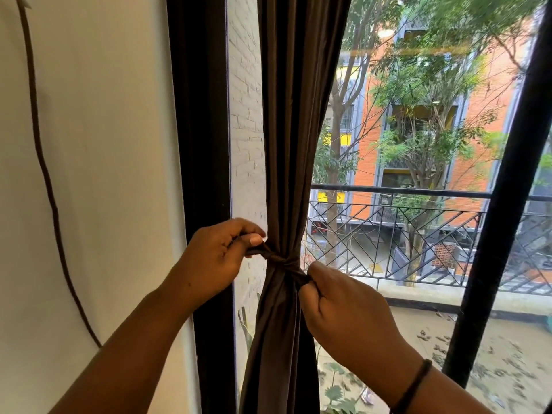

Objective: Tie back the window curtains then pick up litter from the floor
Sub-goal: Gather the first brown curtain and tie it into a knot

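We see bright daylight coming in through the window (418, 144), leaving the curtain (286, 144) dark against it. A yellowish glare streak crosses the upper glass, and the straight frame (507, 189) bows at the edges.

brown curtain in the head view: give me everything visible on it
The curtain is dark brown, matte woven-looking fabric, hanging in vertical folds beside the black window frame, in front of the glass. At the pinch point a tie of the same brown cloth gathers it into a narrow waist, and it flares out again below. The left hand grips one tie end on its left; the right hand grips the other end on its lower right. The top and bottom edges are out of frame.
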Motion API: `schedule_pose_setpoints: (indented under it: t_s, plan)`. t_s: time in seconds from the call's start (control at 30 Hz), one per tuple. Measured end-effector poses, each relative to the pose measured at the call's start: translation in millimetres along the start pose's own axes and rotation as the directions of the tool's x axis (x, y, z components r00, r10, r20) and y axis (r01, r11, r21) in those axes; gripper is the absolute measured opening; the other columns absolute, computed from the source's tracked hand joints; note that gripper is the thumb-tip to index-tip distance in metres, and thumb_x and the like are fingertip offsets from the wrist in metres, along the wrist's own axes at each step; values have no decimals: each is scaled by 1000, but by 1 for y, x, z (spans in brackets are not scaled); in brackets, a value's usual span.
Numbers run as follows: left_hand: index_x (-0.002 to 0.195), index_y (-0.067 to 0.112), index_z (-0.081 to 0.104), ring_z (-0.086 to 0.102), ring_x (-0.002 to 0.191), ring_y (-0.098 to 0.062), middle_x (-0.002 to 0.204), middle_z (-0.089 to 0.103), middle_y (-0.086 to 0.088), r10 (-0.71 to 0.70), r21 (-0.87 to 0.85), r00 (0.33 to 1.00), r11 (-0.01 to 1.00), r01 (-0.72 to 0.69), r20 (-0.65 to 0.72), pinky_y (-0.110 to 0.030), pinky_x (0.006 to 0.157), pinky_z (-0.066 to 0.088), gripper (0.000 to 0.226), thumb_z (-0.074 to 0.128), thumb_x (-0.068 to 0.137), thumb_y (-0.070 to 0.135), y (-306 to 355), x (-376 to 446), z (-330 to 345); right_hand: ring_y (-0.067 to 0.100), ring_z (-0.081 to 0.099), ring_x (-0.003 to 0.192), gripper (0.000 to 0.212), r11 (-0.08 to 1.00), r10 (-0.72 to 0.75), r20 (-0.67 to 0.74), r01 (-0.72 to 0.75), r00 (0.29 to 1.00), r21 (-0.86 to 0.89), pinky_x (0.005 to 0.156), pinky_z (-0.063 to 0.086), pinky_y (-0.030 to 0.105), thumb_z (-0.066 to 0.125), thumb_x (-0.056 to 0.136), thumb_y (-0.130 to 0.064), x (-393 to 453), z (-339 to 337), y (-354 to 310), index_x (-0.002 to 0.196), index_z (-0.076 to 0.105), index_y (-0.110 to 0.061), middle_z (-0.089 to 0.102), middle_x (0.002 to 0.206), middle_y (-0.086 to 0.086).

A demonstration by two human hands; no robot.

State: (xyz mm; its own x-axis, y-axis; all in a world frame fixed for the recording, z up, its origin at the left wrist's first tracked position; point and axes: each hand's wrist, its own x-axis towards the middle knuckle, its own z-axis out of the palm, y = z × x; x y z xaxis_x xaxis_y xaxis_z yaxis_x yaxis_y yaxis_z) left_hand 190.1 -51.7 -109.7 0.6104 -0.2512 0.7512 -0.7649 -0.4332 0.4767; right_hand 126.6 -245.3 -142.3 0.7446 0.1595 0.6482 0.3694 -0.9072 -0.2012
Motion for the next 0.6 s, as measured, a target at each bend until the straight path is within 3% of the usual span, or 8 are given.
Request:
schedule_pose_setpoints:
  t_s: [0.1, 0.2, 0.33, 0.47, 0.6]
  plan:
    - [88, 35, 60, 62, 79, -3, 77, 58, 22, 133, 216, 986, 964, -152, 102, -10, 68, 48, 20, 57, 92, 16, -2, 10, -9, 12, 42, 50, 21, 1000, 13, -3, -13, 1000, 0, 44, 24, 17, 31, 83, -37, -1, -4, 6, 67, 35, -24, 44, 56, -1]
    - [89, 30, 63, 57, 70, -5, 75, 53, 21, 158, 301, 979, 934, -191, 130, -14, 64, 45, 17, 57, 92, 14, -7, 23, -16, 15, 44, 50, 21, 1000, 15, 3, -15, 1000, 25, 44, 27, 21, 33, 78, -35, -4, -5, 7, 64, 37, -20, 45, 54, 2]
    - [87, 34, 60, 59, 73, -5, 78, 55, 18, 103, 215, 984, 968, -133, 148, -10, 66, 45, 21, 57, 92, 14, -19, 30, -15, 18, 41, 52, 19, 997, 3, 6, -3, 1000, 80, 46, 30, 24, 34, 75, -34, -10, -7, 6, 62, 33, -19, 42, 53, 3]
    - [88, 33, 62, 61, 76, -12, 81, 59, 9, 6, 136, 989, 990, -26, 146, -20, 71, 51, 18, 56, 92, 16, -31, 29, -7, 17, 36, 50, 22, 982, -48, 21, 43, 999, 184, 46, 25, 26, 31, 75, -35, -15, -4, 7, 63, 34, -17, 41, 56, 7]
    - [83, 38, 60, 62, 71, -7, 74, 64, 11, -92, 7, 994, 996, 92, 64, -16, 69, 51, 18, 54, 92, 25, -34, 13, 7, 14, 33, 50, 23, 928, -71, 23, 57, 997, 369, 49, 26, 31, 32, 80, -35, -20, 8, 15, 65, 35, -18, 38, 57, 6]
